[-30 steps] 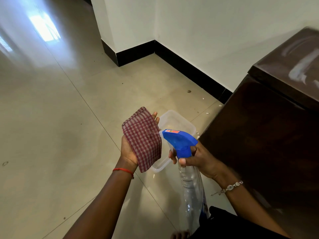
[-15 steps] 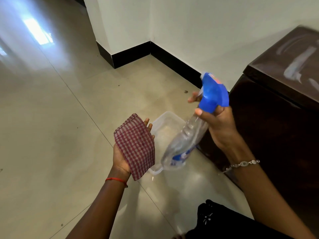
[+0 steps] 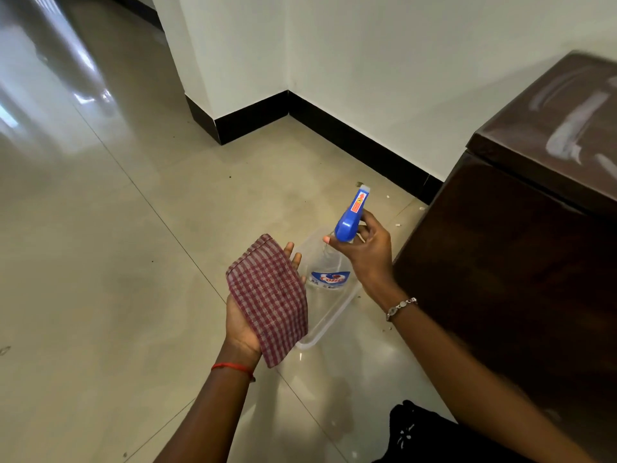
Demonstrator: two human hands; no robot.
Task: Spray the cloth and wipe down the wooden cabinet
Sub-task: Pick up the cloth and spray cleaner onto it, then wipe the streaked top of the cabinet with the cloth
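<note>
A: Red-checked cloth (image 3: 267,295), spread flat on the left hand (image 3: 238,325). Why so?

B: To give the spray a broad target, probably. Left fingers (image 3: 294,259) straight beneath it, carrying rather than clutching.

A: And the bottle (image 3: 329,274)?

B: Gripped at the neck by the right hand (image 3: 370,255), fingers (image 3: 369,228) curled under the blue head (image 3: 350,220), thumb round the near side. Held just beside the cloth, above a clear tub (image 3: 319,334) on the floor (image 3: 133,262).

A: Above the tub to catch drips?

B: Likely, though hard to say. Nozzle tipped up and away, not at the cloth, so no spraying possible yet. Needs turning toward the fabric first.

A: Trigger squeezed?

B: Cannot tell. Hidden behind the head.

A: Cabinet (image 3: 500,279)?

B: Dark wood, close on the right, touched by neither hand. Pale smears (image 3: 567,135) across its top. Worth starting there with a damp cloth.

A: Any risk?

B: Loose cloth sliding off an open palm. Mist drifting past the fabric onto the glossy floor. Better to bring the nozzle in close and square to the cloth.
</note>
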